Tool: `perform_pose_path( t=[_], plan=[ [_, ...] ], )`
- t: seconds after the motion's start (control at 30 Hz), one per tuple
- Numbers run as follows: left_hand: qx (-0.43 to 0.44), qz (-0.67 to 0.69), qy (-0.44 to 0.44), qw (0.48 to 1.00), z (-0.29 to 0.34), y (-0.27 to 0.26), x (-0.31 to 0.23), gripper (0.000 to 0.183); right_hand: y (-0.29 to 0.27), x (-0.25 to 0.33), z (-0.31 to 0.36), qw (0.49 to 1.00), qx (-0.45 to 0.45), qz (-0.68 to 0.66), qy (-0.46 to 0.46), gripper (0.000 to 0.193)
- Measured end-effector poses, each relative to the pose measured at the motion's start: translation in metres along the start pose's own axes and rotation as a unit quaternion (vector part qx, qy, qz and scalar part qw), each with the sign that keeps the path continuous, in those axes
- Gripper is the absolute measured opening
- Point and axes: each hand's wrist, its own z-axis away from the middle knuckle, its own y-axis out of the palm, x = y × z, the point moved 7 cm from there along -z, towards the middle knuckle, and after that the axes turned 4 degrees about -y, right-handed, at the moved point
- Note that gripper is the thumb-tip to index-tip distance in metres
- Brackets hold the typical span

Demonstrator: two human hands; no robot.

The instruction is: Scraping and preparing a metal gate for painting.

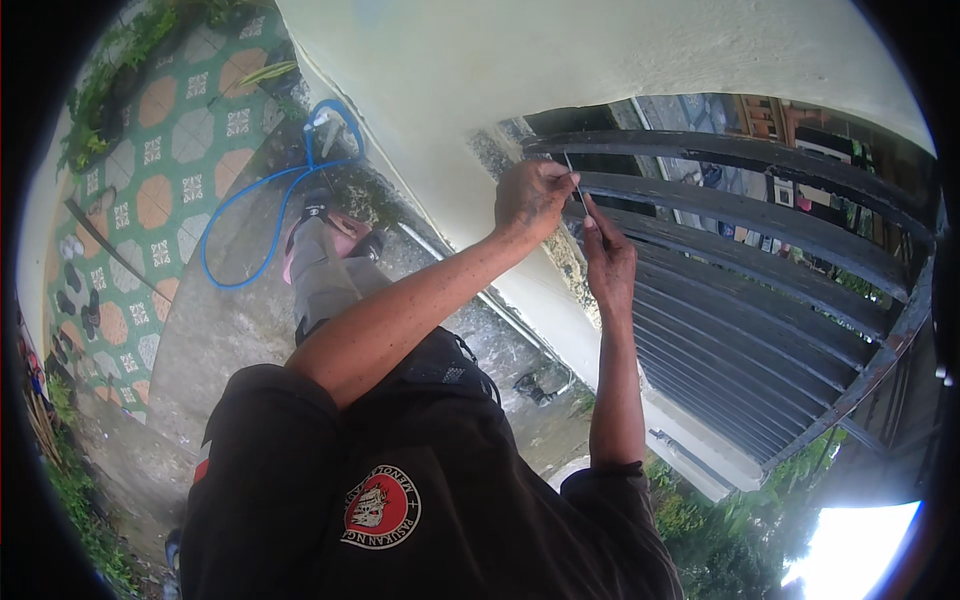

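My left hand (530, 203) is closed, its thumb and forefinger pinching a thin, pale, stick-like piece (581, 195) whose exact kind I cannot make out. Fingers of my right hand (611, 264) close on the lower end of that same piece. Both hands are raised beside dark grey louvre slats (760, 208), close to where their ends meet the wall. At that edge the pale wall (430, 100) has rough, stained patches. Whether the thin piece touches a slat cannot be told.
A blue hose (238, 284) loops over the concrete floor (225, 330) at left, near a person's legs (335, 265). Patterned tiles (160, 200) with several pieces of footwear lie beyond. Shelved goods (800, 190) show between the slats. Plants (715, 510) grow at lower right.
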Motion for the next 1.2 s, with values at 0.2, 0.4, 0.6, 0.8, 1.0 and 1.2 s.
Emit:
perform_pose_path(
  t=[0.2, 0.4, 0.6, 0.8, 1.0, 1.2],
  plan=[
    [-0.012, -0.030, 0.042, 0.999, 0.006, 0.004, -0.009, 0.025, -0.002, -0.002, -0.001, 0.999, -0.012, -0.049, -0.003, 0.037],
    [-0.032, -0.018, 0.058, 0.998, 0.006, 0.005, -0.009, 0.024, 0.000, -0.003, -0.001, 0.998, -0.010, -0.061, -0.015, 0.037],
    [-0.022, -0.022, 0.038, 0.999, 0.004, 0.005, -0.001, 0.024, 0.003, -0.007, 0.000, 0.997, -0.008, -0.072, -0.020, 0.037],
    [-0.034, -0.042, 0.009, 0.999, 0.002, -0.003, 0.008, 0.024, 0.013, -0.009, -0.011, 0.998, 0.038, 0.041, -0.007, 0.036],
    [-0.013, -0.014, -0.024, 1.000, -0.004, 0.003, 0.018, 0.027, 0.016, -0.011, -0.017, 0.998, 0.040, 0.051, 0.002, 0.037],
    [-0.030, 0.027, -0.008, 0.999, -0.004, 0.009, 0.022, 0.025, 0.011, -0.014, -0.010, 0.999, -0.003, -0.036, -0.022, 0.038]
  ],
)
